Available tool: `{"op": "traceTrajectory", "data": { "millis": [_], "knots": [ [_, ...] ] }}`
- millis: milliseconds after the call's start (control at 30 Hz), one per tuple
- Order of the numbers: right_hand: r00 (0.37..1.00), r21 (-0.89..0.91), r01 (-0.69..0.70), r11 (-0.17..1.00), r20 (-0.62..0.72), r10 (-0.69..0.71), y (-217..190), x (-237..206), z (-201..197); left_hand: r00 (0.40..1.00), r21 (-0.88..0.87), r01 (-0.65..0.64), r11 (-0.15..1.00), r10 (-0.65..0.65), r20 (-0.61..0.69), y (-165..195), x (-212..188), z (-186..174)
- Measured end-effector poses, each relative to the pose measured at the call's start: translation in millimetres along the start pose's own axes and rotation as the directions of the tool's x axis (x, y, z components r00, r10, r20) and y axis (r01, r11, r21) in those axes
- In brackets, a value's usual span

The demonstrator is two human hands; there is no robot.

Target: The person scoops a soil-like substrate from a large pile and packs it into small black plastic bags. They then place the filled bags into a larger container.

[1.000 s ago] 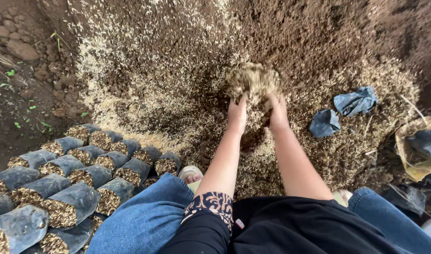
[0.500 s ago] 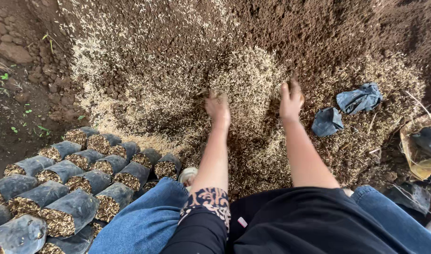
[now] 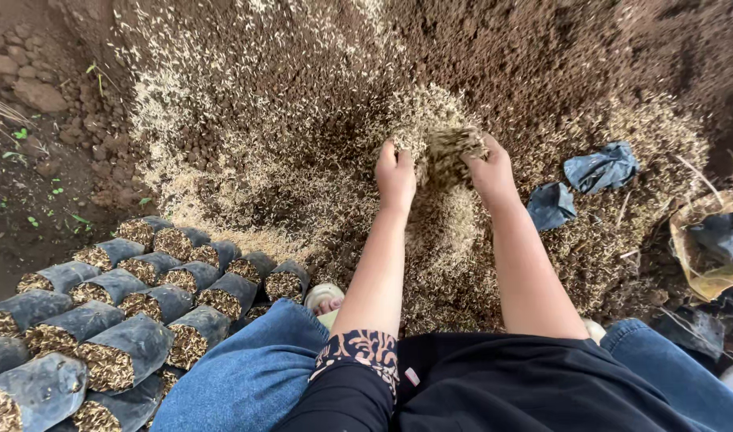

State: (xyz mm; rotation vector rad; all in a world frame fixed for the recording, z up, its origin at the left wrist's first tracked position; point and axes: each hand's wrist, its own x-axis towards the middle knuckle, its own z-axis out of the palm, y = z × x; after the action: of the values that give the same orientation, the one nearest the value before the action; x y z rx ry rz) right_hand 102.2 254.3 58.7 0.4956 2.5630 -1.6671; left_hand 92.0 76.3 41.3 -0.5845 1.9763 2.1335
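1. Nearest, at 6 o'clock, are the person's lap in blue denim jeans (image 3: 246, 376) and a black top with a patterned cuff (image 3: 526, 392). A toe in a pale sandal (image 3: 326, 300) peeks out beside the left knee.
2. At 8 o'clock, rows of small black plastic nursery bags packed with husk mix (image 3: 142, 296) lie on their sides, touching one another, open mouths facing right.
3. Both bare forearms reach out towards 12 o'clock over the loose tan rice-husk layer (image 3: 262, 120) spread on the ground.
4. At the centre, the left hand (image 3: 396, 174) and the right hand (image 3: 492, 170) are cupped towards each other. Their fingers curl around a clump of pale tan husk and soil (image 3: 450, 150), which is raised just above the heap and pressed between the palms.
5. The step in hand looks like gathering or blending the mix by the handful. The clump is loose and crumbly, so moving it anywhere calls for palms kept close together and a low, short carry, or it will sift out between the fingers.
6. At 3 o'clock, two crumpled blue-grey empty plastic bags (image 3: 600, 166) lie on the husk, near the right hand but apart from it.
7. Farthest, from 12 to 2 o'clock, rises a mound of dark brown soil (image 3: 558, 56). At 10 o'clock are reddish-brown stones and clods (image 3: 38, 92).
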Motion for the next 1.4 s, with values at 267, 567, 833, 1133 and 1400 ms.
{"op": "traceTrajectory", "data": {
  "millis": [267,567,833,1133,1400],
  "knots": [
    [0.945,-0.253,-0.299,0.92,0.058,0.323,-50,-19,5,0.998,0.191,0.026,0.981,-0.037,0.053,-1,-1,-6],
    [0.893,-0.37,0.449,0.813,0.198,-0.403,-48,-19,5,0.959,-0.54,0.255,0.802,-0.139,0.247,14,2,-7],
    [0.963,-0.409,0.271,0.871,0.116,-0.245,-67,-38,27,0.882,-0.514,0.426,0.744,-0.215,0.42,16,0,-8],
    [0.936,-0.387,0.352,0.852,0.116,-0.333,-69,-45,27,0.884,-0.467,0.404,0.786,-0.204,0.421,10,0,-5],
    [0.995,-0.117,0.073,0.99,0.075,-0.065,-72,-34,19,0.86,-0.366,0.452,0.813,-0.288,0.422,13,0,-7]
  ]
}}
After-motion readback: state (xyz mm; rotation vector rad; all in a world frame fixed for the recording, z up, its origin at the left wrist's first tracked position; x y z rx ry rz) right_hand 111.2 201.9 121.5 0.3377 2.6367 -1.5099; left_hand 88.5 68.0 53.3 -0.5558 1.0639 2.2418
